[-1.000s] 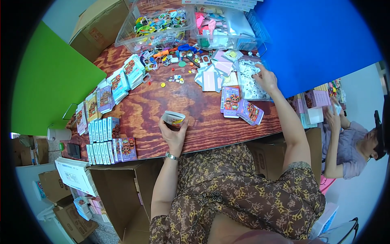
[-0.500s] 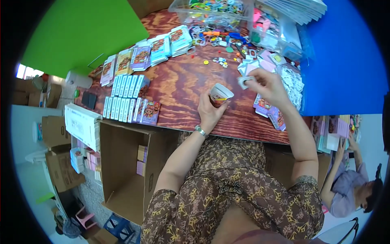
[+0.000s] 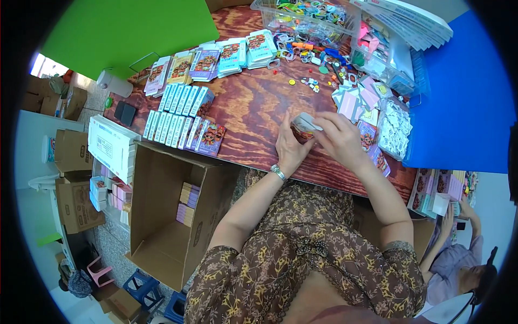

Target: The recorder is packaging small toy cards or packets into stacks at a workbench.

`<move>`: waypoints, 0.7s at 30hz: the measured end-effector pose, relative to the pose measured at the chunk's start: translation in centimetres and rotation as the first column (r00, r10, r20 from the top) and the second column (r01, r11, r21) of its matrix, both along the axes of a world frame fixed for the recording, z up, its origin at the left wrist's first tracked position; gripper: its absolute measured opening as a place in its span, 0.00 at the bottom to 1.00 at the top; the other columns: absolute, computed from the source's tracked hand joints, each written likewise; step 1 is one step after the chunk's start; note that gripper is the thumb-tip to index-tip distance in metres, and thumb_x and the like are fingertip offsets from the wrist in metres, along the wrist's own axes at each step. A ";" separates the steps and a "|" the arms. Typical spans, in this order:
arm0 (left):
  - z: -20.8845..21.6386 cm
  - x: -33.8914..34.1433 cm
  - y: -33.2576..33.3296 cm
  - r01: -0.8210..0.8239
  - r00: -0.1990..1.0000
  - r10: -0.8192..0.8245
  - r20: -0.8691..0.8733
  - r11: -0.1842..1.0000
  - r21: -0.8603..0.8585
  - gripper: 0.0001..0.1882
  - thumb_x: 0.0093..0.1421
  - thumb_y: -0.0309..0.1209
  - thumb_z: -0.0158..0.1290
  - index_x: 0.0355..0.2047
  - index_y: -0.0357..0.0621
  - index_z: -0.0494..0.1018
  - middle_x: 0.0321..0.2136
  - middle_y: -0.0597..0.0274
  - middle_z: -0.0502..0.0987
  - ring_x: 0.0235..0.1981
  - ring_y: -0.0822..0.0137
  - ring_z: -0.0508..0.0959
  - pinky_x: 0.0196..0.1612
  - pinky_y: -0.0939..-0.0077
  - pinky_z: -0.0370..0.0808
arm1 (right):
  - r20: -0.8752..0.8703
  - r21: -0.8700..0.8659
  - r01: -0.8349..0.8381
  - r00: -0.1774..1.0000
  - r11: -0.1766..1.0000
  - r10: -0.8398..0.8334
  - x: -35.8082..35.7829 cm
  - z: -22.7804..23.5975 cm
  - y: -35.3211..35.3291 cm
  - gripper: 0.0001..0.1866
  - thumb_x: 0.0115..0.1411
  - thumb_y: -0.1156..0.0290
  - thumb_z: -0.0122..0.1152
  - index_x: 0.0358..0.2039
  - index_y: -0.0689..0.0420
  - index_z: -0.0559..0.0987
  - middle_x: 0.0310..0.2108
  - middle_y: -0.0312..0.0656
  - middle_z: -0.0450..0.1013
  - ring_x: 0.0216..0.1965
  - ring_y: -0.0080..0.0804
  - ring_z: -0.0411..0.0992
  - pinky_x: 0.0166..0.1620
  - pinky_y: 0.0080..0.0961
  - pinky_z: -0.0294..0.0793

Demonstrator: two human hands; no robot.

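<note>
My left hand [image 3: 291,148], a watch at its wrist, is wrapped round a small open-topped carton [image 3: 303,129], held upright above the near part of the table. At the carton's mouth, the fingers of my right hand [image 3: 341,140] are closed on a small white packet [image 3: 318,127]. Whether part of that packet is inside the carton, I cannot tell. Just beyond my right hand lie loose pale cards [image 3: 349,106] and purple flat cartons [image 3: 368,135]. A clear tray of white packets [image 3: 395,129] is to their right.
Rows of filled-out cartons [image 3: 178,121] stand at left, with stacks of flat cartons [image 3: 232,56] behind. Bins of colourful trinkets [image 3: 318,24] and scattered small toys [image 3: 310,82] lie at the back. A large cardboard box [image 3: 162,243] stands below left. Another person [image 3: 458,264] works at right.
My right hand has come left and down with the small white packet to the carton's mouth. My left hand still holds the carton. The whole view has shifted slightly.
</note>
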State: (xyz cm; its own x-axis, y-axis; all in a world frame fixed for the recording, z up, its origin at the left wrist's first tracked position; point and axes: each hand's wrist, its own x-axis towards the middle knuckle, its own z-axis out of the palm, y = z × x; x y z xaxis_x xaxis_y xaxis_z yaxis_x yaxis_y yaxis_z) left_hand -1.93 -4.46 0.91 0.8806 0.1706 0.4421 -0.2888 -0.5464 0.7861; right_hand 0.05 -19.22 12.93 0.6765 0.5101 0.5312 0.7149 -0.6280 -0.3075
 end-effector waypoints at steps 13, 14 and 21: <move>-0.7 -0.9 2.1 0.206 0.962 -0.213 0.172 0.977 0.055 0.48 0.48 0.30 0.70 0.66 0.42 0.55 0.58 0.41 0.68 0.57 0.42 0.72 0.56 0.55 0.75 | -0.169 0.226 0.066 0.985 0.972 -0.027 -1.5 -6.7 -1.0 0.15 0.54 0.75 0.70 0.43 0.57 0.83 0.45 0.46 0.78 0.42 0.42 0.77 0.44 0.34 0.77; -0.6 -1.0 2.6 0.231 0.949 -0.238 0.206 0.971 0.056 0.43 0.50 0.28 0.69 0.64 0.42 0.59 0.57 0.41 0.70 0.57 0.43 0.73 0.56 0.55 0.75 | -0.241 0.245 0.038 0.970 0.969 0.023 -1.6 -6.4 -1.1 0.13 0.55 0.76 0.69 0.43 0.59 0.83 0.46 0.47 0.78 0.44 0.42 0.77 0.46 0.33 0.77; 1.4 -0.5 5.4 0.373 0.887 -0.375 0.270 0.926 0.062 0.21 0.55 0.20 0.62 0.50 0.39 0.75 0.51 0.45 0.77 0.50 0.50 0.80 0.50 0.64 0.79 | -0.438 0.222 -0.057 0.886 0.973 0.152 0.4 -5.6 -3.2 0.12 0.58 0.77 0.66 0.43 0.59 0.83 0.49 0.46 0.79 0.49 0.41 0.77 0.50 0.32 0.77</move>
State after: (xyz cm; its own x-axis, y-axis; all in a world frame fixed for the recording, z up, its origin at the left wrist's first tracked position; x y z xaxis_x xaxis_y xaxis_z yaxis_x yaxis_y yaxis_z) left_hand -2.44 0.95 2.30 0.7235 -0.1521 0.6734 -0.6748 -0.3616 0.6434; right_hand 0.46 -22.38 7.32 0.8149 0.5080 0.2790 0.5274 -0.4503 -0.7204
